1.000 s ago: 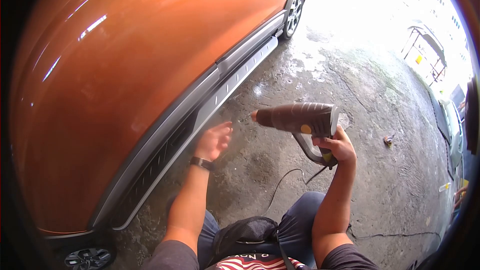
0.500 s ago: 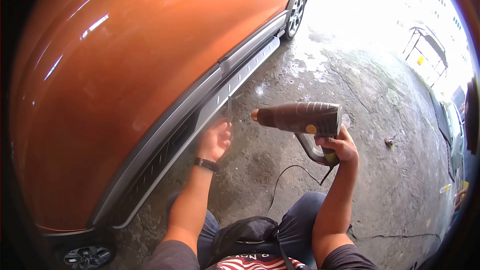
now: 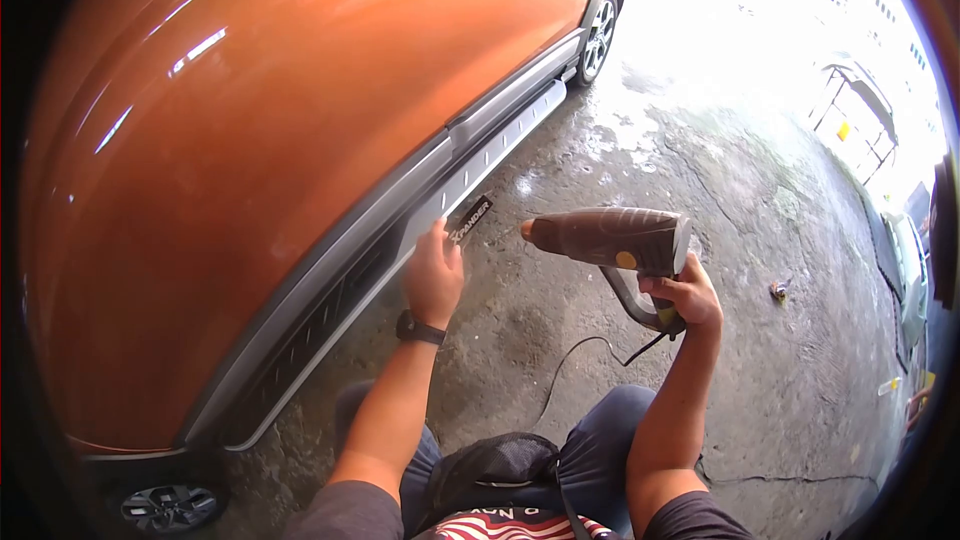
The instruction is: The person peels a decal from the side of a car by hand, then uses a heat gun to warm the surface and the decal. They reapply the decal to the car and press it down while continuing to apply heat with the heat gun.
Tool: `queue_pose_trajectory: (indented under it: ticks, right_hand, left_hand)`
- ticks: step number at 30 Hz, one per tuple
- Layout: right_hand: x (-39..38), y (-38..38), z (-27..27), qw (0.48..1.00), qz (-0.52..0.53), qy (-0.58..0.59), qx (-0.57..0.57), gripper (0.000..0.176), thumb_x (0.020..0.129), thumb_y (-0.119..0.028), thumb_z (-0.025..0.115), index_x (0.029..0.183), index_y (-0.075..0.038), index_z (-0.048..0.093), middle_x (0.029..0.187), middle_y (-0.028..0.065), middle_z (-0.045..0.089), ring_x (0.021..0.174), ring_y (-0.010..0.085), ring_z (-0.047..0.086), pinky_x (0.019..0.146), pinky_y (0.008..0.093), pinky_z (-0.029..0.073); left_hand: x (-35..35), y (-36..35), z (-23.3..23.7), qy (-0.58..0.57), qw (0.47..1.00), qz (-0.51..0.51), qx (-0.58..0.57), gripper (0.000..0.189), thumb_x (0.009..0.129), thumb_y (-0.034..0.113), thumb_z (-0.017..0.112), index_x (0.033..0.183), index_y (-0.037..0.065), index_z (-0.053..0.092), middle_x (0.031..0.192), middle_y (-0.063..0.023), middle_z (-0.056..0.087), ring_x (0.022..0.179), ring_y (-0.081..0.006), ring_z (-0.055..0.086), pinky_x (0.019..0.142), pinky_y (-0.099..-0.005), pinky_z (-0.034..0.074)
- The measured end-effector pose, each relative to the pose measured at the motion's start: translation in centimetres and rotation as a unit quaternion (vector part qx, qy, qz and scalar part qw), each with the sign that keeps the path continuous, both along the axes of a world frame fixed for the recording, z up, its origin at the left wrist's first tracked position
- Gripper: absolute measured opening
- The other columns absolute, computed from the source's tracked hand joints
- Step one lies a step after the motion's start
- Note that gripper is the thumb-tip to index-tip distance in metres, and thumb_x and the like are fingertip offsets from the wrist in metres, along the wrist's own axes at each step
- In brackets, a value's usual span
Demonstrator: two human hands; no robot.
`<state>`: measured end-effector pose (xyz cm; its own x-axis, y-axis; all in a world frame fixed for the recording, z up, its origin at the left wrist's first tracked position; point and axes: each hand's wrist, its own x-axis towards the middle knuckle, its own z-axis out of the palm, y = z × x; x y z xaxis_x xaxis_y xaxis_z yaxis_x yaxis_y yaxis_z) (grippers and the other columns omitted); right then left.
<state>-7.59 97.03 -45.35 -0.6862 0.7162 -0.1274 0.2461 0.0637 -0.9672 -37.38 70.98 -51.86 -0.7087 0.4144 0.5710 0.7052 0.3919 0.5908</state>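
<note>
My right hand grips the handle of a dark heat gun whose nozzle points left. Its tip sits just right of a small black plate with white lettering. My left hand, with a black watch on the wrist, holds that lettered plate by its lower end, beside the grey side step of an orange car. The heat gun's black cord trails down toward my knees.
The ground is wet, cracked concrete. A small object lies on it to the right. A metal rack stands far right. The car's wheels show at top and bottom left. A black bag rests on my lap.
My left hand has risen toward the side step and turned the lettered plate so its face shows. The heat gun has shifted slightly right and stays aimed at it.
</note>
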Motion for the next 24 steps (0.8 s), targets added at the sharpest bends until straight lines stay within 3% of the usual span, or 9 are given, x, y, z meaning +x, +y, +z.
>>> queue_pose_trajectory:
  ticks: [1,4,10,17,19,20,23,24]
  right_hand:
    - [-0.3,-1.9,3.0,0.999,0.034,0.024,0.002,0.036,0.074,-0.007,0.084,0.107,0.000,0.069,0.092,0.0021,0.070,0.084,0.0126,0.064,0.077,0.0284,0.050]
    - [0.2,-1.7,3.5,0.996,0.070,-0.005,0.057,0.033,0.075,-0.007,0.082,0.105,-0.001,0.070,0.092,0.0017,0.070,0.083,0.0125,0.064,0.078,0.0286,0.050]
    - [-0.2,-1.4,2.4,1.000,0.011,-0.027,0.011,0.035,0.076,-0.005,0.081,0.109,0.000,0.071,0.095,-0.0001,0.069,0.086,0.0111,0.062,0.080,0.0295,0.050]
    - [-1.0,-1.7,2.4,0.999,0.031,-0.022,0.009,0.041,0.076,-0.006,0.081,0.115,0.000,0.070,0.098,-0.0008,0.069,0.089,0.0114,0.062,0.082,0.0296,0.050]
    - [-1.2,-2.6,3.5,0.997,0.069,0.001,0.018,0.033,0.079,-0.014,0.081,0.106,-0.002,0.068,0.086,0.0022,0.064,0.079,0.0130,0.060,0.062,0.0315,0.047]
    - [-1.4,-2.8,3.8,0.997,0.070,0.001,0.018,0.033,0.079,-0.014,0.081,0.106,-0.002,0.068,0.086,0.0022,0.064,0.079,0.0130,0.060,0.062,0.0315,0.047]
    - [-1.4,-2.4,3.0,0.997,0.072,0.011,0.015,0.029,0.078,-0.014,0.081,0.102,-0.002,0.070,0.082,0.0006,0.064,0.079,0.0112,0.060,0.061,0.0306,0.046]
    - [-1.0,-1.2,0.8,0.996,0.070,0.006,0.045,0.037,0.077,-0.009,0.082,0.110,-0.001,0.069,0.091,0.0015,0.067,0.084,0.0122,0.062,0.071,0.0305,0.048]
  left_hand:
    - [0.2,0.0,0.2,0.066,0.998,0.004,-0.007,0.054,0.089,0.008,0.071,0.140,0.004,0.054,0.108,-0.0159,0.069,0.097,-0.0356,0.069,0.080,-0.0433,0.057]
    - [0.5,-0.2,0.6,0.069,0.997,0.022,-0.031,0.063,0.085,0.004,0.076,0.143,0.006,0.053,0.111,-0.0137,0.071,0.100,-0.0325,0.071,0.082,-0.0417,0.058]
    - [1.2,-0.5,2.3,0.055,0.993,0.048,-0.088,0.067,0.085,0.006,0.077,0.146,0.004,0.050,0.112,-0.0138,0.071,0.104,-0.0309,0.071,0.085,-0.0414,0.059]
    - [1.4,-0.8,3.2,0.057,0.990,0.060,-0.111,0.070,0.084,0.006,0.078,0.148,0.005,0.049,0.112,-0.0133,0.071,0.104,-0.0292,0.071,0.086,-0.0410,0.059]
    - [1.4,-0.9,3.3,0.057,0.989,0.060,-0.119,0.071,0.084,0.007,0.079,0.148,0.006,0.048,0.112,-0.0132,0.071,0.104,-0.0291,0.071,0.085,-0.0410,0.059]
    - [1.4,-0.9,3.2,0.056,0.989,0.061,-0.119,0.071,0.084,0.007,0.079,0.148,0.006,0.048,0.112,-0.0132,0.071,0.104,-0.0291,0.071,0.085,-0.0410,0.059]
    - [1.0,-0.8,2.5,0.085,0.990,0.049,-0.099,0.063,0.089,0.014,0.074,0.145,0.002,0.049,0.100,-0.0136,0.068,0.092,-0.0336,0.068,0.077,-0.0437,0.057]
    - [0.7,-0.8,1.8,0.022,0.998,0.035,-0.052,0.057,0.089,0.014,0.074,0.141,0.002,0.054,0.098,-0.0114,0.068,0.089,-0.0297,0.068,0.073,-0.0405,0.056]
